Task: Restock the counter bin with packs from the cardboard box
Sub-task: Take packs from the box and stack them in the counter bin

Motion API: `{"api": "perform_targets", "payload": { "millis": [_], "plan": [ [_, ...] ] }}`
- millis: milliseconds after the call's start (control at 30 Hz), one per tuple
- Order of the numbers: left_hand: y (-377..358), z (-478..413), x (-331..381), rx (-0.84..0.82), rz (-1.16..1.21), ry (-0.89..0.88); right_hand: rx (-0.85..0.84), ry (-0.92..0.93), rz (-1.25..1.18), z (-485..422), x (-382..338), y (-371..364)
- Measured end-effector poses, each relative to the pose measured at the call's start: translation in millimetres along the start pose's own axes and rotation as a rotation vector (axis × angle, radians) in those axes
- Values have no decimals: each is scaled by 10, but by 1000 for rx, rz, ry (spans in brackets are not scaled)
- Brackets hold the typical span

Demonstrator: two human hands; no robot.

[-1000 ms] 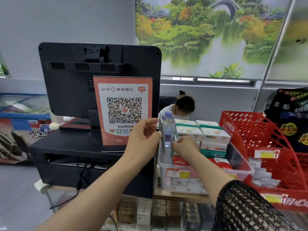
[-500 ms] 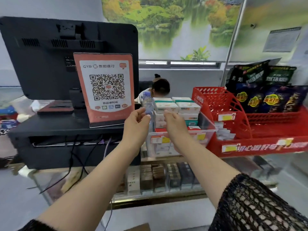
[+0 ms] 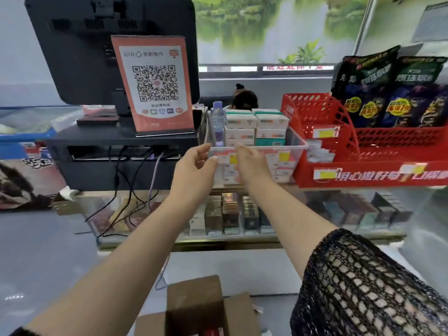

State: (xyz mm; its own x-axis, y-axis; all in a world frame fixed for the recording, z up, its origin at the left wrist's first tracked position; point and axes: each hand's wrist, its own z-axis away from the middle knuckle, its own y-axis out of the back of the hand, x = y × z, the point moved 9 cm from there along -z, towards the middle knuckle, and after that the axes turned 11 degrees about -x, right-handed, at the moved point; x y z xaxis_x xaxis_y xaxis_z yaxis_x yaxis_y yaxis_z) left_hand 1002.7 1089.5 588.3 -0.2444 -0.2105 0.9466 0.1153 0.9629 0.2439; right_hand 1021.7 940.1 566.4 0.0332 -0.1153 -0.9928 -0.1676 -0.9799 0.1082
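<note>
The clear plastic counter bin (image 3: 297,144) stands on the glass counter, stacked with white and green packs (image 3: 272,122); a small water bottle (image 3: 217,124) stands at its left end. My left hand (image 3: 196,167) hovers at the bin's front left corner, thumb and fingers loosely curved, holding nothing. My right hand (image 3: 252,166) is in front of the bin's front wall, fingers relaxed and empty. The brown cardboard box (image 3: 194,307) sits below me at the bottom edge, flaps open, with something red just visible inside.
A black monitor (image 3: 80,49) with an orange QR sign (image 3: 155,86) stands left of the bin. A red mesh basket (image 3: 378,154) with dark snack bags (image 3: 388,93) is to the right. Cigarette packs fill the glass case (image 3: 225,217) below. A person's head (image 3: 244,100) shows behind the counter.
Both hands came back from the top of the bin, near the bottle, down to its front wall. The view tilted down and the cardboard box came into sight.
</note>
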Motion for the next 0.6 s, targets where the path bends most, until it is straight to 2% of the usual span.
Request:
{"api": "perform_targets", "payload": {
  "millis": [133,267,400,600],
  "plan": [
    [-41,311,-412,23,-18,87,-46,-9,-22,296,377,-234],
    [-88,614,-1184,37,-15,185,-84,-58,-28,506,1091,-505],
    [-213,932,-2256,68,-21,293,-146,-179,-11,693,2243,-823],
    [-524,1425,-4265,44,21,535,-241,-359,43,1017,4274,-1232]
  ]
}}
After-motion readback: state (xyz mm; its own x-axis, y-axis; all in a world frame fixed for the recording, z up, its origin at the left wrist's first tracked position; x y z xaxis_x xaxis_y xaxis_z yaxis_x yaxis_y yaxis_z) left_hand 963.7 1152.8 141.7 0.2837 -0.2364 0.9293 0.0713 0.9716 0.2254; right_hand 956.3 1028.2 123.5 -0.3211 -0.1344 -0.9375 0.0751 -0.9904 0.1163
